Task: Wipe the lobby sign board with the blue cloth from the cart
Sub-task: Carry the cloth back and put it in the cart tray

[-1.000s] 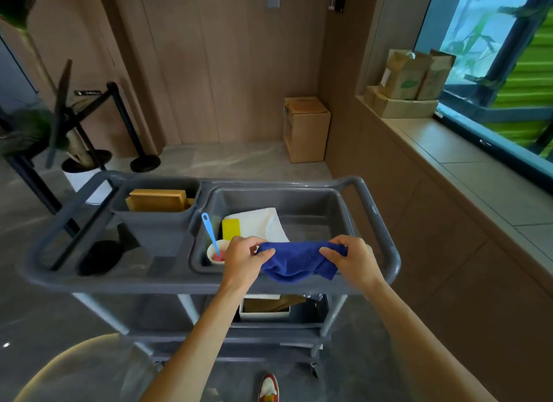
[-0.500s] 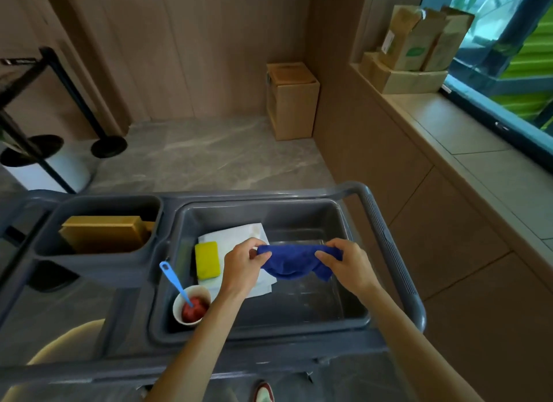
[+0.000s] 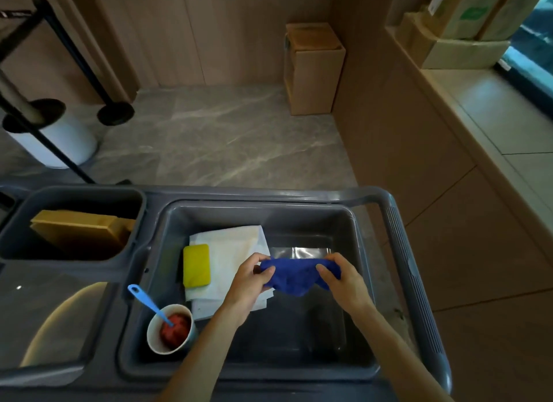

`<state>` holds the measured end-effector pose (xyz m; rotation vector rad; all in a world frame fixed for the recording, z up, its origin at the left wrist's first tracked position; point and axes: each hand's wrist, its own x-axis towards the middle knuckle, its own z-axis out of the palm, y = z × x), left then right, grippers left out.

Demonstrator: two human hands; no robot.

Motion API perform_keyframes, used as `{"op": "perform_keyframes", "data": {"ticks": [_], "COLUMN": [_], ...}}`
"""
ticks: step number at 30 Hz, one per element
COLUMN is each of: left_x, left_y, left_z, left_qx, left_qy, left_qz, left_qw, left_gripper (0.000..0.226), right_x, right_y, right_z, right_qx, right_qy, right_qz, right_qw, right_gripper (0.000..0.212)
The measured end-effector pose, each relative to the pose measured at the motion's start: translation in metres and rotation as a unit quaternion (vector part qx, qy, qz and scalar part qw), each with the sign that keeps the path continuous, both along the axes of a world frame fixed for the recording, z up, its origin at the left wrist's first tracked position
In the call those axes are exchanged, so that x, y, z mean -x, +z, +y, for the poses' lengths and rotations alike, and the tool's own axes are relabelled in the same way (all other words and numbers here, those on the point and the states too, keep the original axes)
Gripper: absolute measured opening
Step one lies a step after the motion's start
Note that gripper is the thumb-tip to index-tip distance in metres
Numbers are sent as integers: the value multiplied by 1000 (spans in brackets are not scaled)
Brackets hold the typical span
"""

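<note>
Hands, left (image 3: 250, 277) and right (image 3: 344, 279), grip blue cloth (image 3: 294, 276) above grey cart (image 3: 401, 252) on marbled floor (image 3: 227, 138).

A yellow sponge (image 3: 196, 265) lies on a folded white sheet (image 3: 233, 261) toward the left of the grey tub. In the tub's near-left corner stands a paper cup (image 3: 170, 330) holding something red, perhaps a crumpled wrapper, with a light blue plastic stick (image 3: 148, 304) leaning out of it up and to the left. The smaller bin to the left carries a flat brown cardboard box (image 3: 77, 234), tilted. Beyond, on the grey marble floor (image 3: 227, 138), a tall cardboard carton (image 3: 314, 69) sits against the wood-panelled wall. A black barrier post (image 3: 115, 113) and a white round planter (image 3: 57, 141) stand at far left. Cardboard boxes (image 3: 460, 42) are stacked on the window ledge (image 3: 490, 111) at right.
</note>
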<state>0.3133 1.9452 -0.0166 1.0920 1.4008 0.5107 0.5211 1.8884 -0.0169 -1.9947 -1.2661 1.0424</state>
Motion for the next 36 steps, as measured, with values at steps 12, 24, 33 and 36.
{"op": "perform_keyframes", "data": {"ticks": [12,24,33,36], "left_x": [-26,-22,-23,-29], "left_y": [-70,-112,-132,-140], "left_z": [40,37,38,28], "left_qx": [122,79,-30,-80], "left_qy": [56,67,-12,-154], "left_qz": [-41,-80,50,244], "left_qw": [990,991,998,954], "left_gripper": [34,12,24,32], "right_x": [-1,2,-8,-12], "right_y": [-70,-100,-113,-120], "right_z": [25,41,50,50], "right_qx": [103,28,44,83], "right_qy": [-156,-179,-125,-92], "right_qz": [226,231,223,155], "right_qw": [956,956,966,980], "right_gripper": [29,29,56,55]}}
